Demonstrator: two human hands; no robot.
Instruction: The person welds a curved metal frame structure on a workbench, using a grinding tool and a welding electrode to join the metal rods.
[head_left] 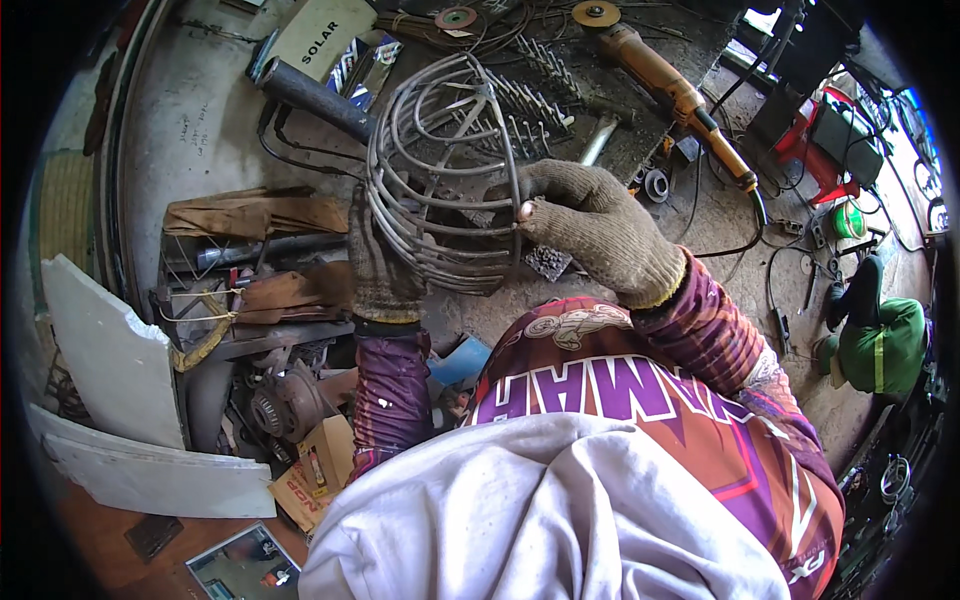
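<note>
Pale cloth (540, 510) lies nearest, draped in loose folds across the wearer's front, over a maroon and purple printed shirt (690, 430). Beyond it, both gloved hands are at a domed wire cage (440, 202) — curved grey metal ribs meeting a bent rim — which stands between them, just above the middle of the view. The right hand (605, 220) grips the cage's near-right rim, thumb and forefinger closed on the bar, one bare fingertip showing through the knit. At the cage's left side is the left hand (388, 265), set against the ribs; its fingers are largely hidden behind the wires, so I cannot tell whether they are closed.

Behind the cage, short metal rods (530, 85) lie in a bristling cluster, with a dark pipe (315, 98) to the left and a pale carton (322, 38) near it. An orange-brown angle grinder (655, 75) lies to the upper right, its cable trailing down from the handle. Broken white sheets (110, 345) stand at the far left, near an open carton (320, 470). At the right edge — bent by the lens — appears another person's green-clothed leg (880, 350).
</note>
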